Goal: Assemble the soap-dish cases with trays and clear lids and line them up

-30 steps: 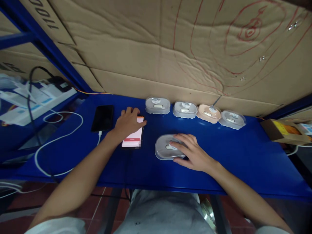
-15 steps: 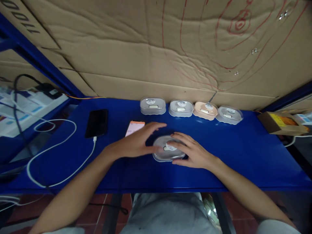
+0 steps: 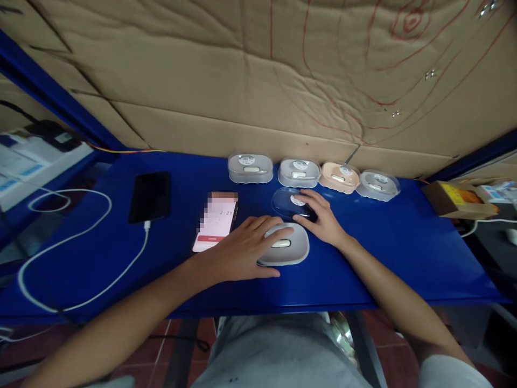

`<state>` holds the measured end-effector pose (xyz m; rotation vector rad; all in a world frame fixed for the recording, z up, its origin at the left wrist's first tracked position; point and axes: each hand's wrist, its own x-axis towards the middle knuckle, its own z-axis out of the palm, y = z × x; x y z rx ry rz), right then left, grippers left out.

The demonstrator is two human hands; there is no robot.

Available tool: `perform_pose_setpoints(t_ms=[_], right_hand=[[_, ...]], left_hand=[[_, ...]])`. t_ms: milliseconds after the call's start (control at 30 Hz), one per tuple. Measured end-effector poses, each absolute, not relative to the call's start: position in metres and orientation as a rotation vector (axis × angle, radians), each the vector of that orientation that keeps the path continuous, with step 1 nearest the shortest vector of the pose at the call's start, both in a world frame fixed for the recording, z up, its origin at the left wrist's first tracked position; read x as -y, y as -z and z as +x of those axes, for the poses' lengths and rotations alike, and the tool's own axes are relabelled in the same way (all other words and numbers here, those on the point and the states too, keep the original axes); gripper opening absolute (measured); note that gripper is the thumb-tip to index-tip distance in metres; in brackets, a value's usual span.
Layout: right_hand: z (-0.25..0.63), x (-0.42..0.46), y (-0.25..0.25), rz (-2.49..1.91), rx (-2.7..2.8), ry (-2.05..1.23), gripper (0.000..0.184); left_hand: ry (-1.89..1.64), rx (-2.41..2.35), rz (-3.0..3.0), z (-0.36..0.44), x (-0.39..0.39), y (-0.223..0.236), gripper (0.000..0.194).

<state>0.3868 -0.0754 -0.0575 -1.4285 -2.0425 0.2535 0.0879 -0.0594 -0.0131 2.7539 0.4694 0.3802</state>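
Note:
A grey oval box base point(image 3: 297, 254), its clear cover off, lies on the blue table with a small white capsule-shaped piece point(image 3: 280, 243) in its middle. My left hand point(image 3: 252, 245) reaches over the base's left end, fingers spread above it and thumb out past the near edge. Just beyond the base is a clear plastic lid point(image 3: 285, 202) with a round white label. My right hand point(image 3: 321, 215) grips that lid by its right side, low over the table or on it; which one I cannot tell.
Several lidded oval boxes, grey ones point(image 3: 250, 168) and a peach one point(image 3: 339, 178), stand in a row by the cardboard wall point(image 3: 194, 81). A lit phone point(image 3: 216, 221) lies left of the base. Farther left is a dark phone point(image 3: 149, 196) on a white cable point(image 3: 111, 207). A cardboard box point(image 3: 448, 199) stands right.
The clear lid has come off the grey base and moved away from me in my right hand. My left hand has shifted right and nearer, over the base. The view has tilted slightly.

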Motion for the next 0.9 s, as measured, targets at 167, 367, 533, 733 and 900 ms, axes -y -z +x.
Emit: perform_pose_setpoints(t_ms=[167,367,533,733,900], right_hand=[[0.381,0.083,0.048,-1.449,2.034,-0.132,0.043],[0.366,0.117,0.021,-1.124,2.282,0.020,0.031],[0.357,0.125,0.019,-1.103,2.520,-0.024,0.056],[0.355,0.126,0.019,-0.971,2.497,-0.026,0.051],[0.359,0.122,0.019,-1.023,2.422,-0.074,0.037]], left_hand=[[-0.380,-0.536,2.660,0.089,0.056,0.012,0.087],[-0.439,-0.542,2.527,0.090,0.048,0.009,0.084],[-0.548,-0.467,2.478,0.093,0.047,0.011,0.079],[-0.556,-0.435,2.458,0.092,0.048,0.017,0.079],[-0.687,-0.537,2.494,0.090,0.048,0.013,0.071]])
